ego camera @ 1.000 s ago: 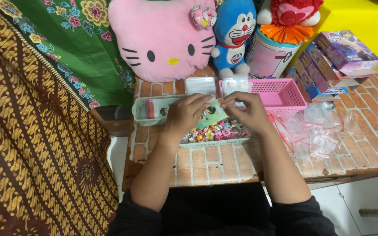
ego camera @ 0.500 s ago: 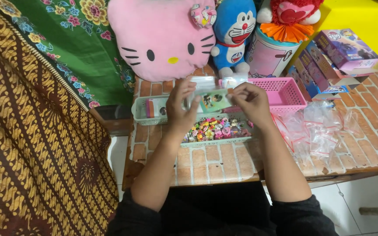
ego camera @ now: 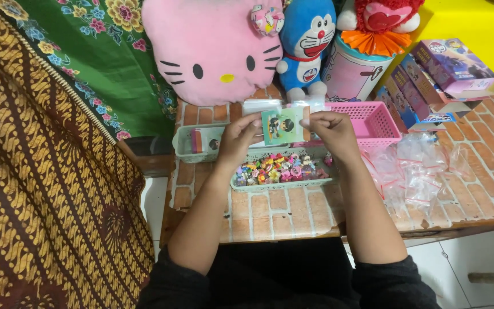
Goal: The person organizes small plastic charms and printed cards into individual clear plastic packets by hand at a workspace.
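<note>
My left hand (ego camera: 240,136) and my right hand (ego camera: 331,130) hold between them a small clear packet with a green picture card (ego camera: 282,126) inside, raised above the table. The left fingers pinch its left edge, the right fingers its right edge. Directly below the hands lies a pale green tray (ego camera: 241,185) filled with several small colourful trinkets (ego camera: 280,169).
A pink mesh basket (ego camera: 371,121) sits behind the right hand, a pale green basket (ego camera: 185,144) behind the left. Loose clear bags (ego camera: 418,171) lie at the right. Plush toys (ego camera: 212,48), a round tin (ego camera: 354,74) and toy boxes (ego camera: 441,74) line the back. Patterned cloth (ego camera: 47,189) hangs at the left.
Both hands have risen from the trinket tray and moved apart, lifting the card packet and holding it flat facing up.
</note>
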